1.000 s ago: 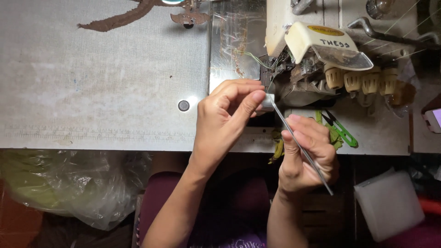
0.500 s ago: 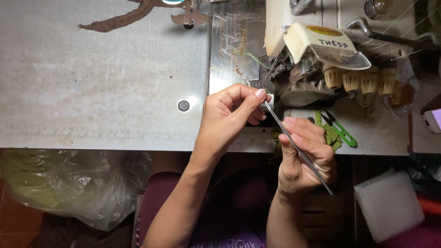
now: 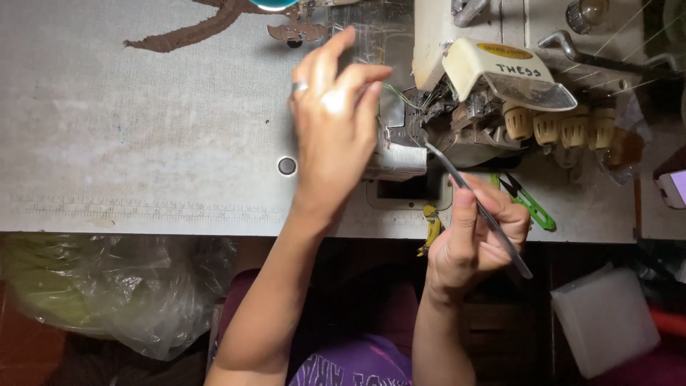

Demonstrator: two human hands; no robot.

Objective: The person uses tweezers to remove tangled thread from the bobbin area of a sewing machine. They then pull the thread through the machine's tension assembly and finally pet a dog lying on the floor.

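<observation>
Your right hand (image 3: 475,239) sits at the near edge of the worn grey desk (image 3: 143,143), its fingers closed around a pair of long, thin metal tweezers (image 3: 475,204). You grip them at about mid-length, and they slant up and to the left so that the tips reach into the needle area of the cream and grey overlock sewing machine (image 3: 500,86), just below its cream front cover. The back end of the tweezers sticks out past the hand toward you. Your left hand (image 3: 336,121), with a silver ring (image 3: 299,87) on one finger, is raised over the desk just left of the machine, blurred; its fingers are bent and drawn loosely together beside a thin greenish thread (image 3: 400,96) that runs off to the machine, though you cannot tell from this view whether they actually pinch it. Just beyond your right hand, a pair of green-handled thread snips (image 3: 529,204) lies on the desk under the machine's row of cream tension knobs (image 3: 564,127). A crumpled clear plastic bag (image 3: 107,293) hangs below the desk edge on your left.
</observation>
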